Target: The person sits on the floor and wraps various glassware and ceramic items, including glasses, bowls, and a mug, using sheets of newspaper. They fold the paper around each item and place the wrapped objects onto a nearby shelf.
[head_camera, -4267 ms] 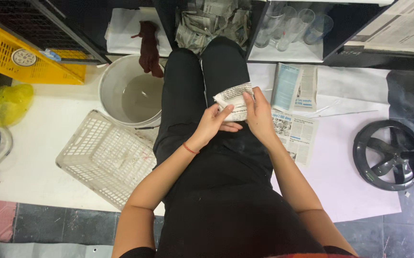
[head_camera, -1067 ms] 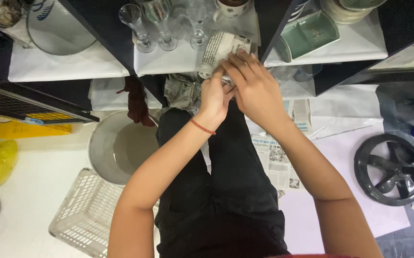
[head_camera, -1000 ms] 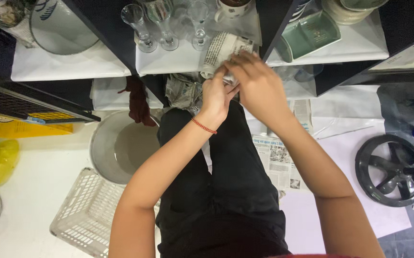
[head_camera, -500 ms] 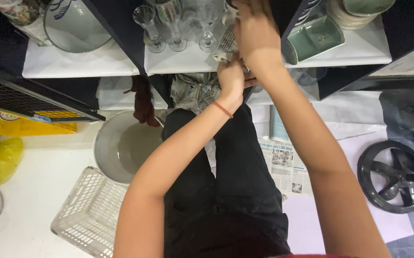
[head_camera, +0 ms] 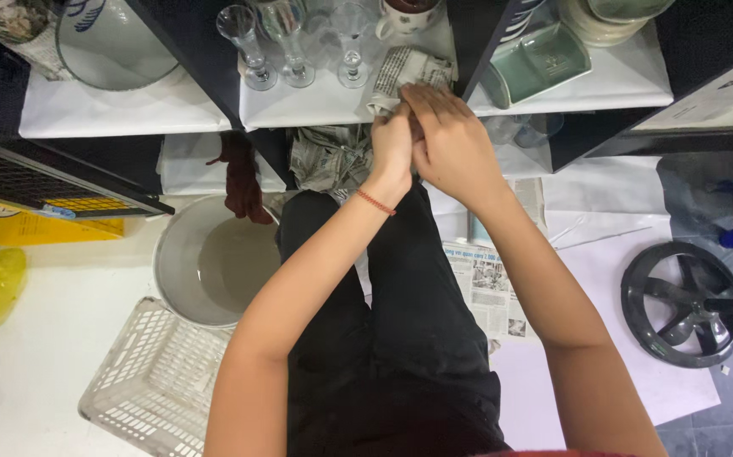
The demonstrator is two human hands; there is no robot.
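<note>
A newspaper-wrapped bundle (head_camera: 406, 72) lies on the white-lined shelf (head_camera: 315, 108), beside several stemmed glasses (head_camera: 294, 46) and a mug (head_camera: 402, 15). My left hand (head_camera: 392, 145), with a red cord on the wrist, grips the bundle's near end at the shelf edge. My right hand (head_camera: 448, 142) presses against the left hand and covers the same end of the bundle. What is inside the paper is hidden.
A green dish (head_camera: 540, 59) and stacked plates (head_camera: 612, 13) sit on the right shelf. Crumpled newspaper (head_camera: 328, 156) fills the lower shelf. On the floor are a grey bucket (head_camera: 205, 262), a white basket (head_camera: 150, 381), newspaper sheets (head_camera: 489, 288) and a black wheel (head_camera: 688, 305).
Both hands lifted the wrapped bundle from my lap to the shelf. Half a second ago my right hand reached deeper over the shelf; now it is back at the bundle's near end.
</note>
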